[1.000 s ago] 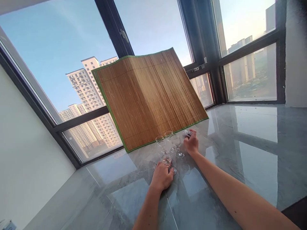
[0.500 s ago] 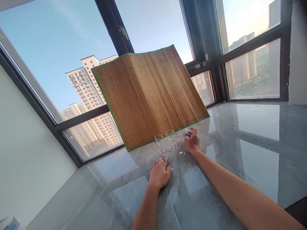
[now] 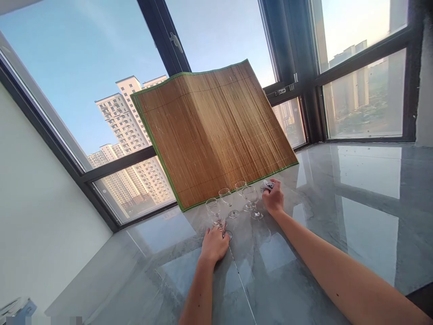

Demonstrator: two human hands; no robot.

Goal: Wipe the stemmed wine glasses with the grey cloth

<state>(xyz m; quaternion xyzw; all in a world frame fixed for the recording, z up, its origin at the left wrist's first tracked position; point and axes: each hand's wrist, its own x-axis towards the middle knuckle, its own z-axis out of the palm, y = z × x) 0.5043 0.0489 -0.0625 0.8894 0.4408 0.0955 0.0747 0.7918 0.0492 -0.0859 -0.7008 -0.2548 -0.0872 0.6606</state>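
My left hand (image 3: 215, 244) is closed around the stem and foot of a clear stemmed glass (image 3: 213, 207), which stands nearly upright at the left end of a small group. Just right of it is a second stemmed glass (image 3: 233, 213). Further right, a third glass (image 3: 241, 186) is partly overlapped by a fourth glass (image 3: 257, 215) in front. My right hand (image 3: 273, 201) grips a crumpled whitish cloth (image 3: 268, 184), bunched at the fingertips, to the right of the glasses. The fingers of my left hand partly cover the held glass's lower part.
A brown bamboo mat (image 3: 216, 135) with green edging leans against the windows behind the glasses. Grey, glossy marble-like tile (image 3: 287, 275) forms the surface, reflecting the windows. Dark window frames (image 3: 304, 90) border it; a white wall (image 3: 40, 203) rises at left.
My left hand has moved left with its glass, opening a gap from the second glass. My right hand with the cloth has hardly moved; the view has shifted slightly.
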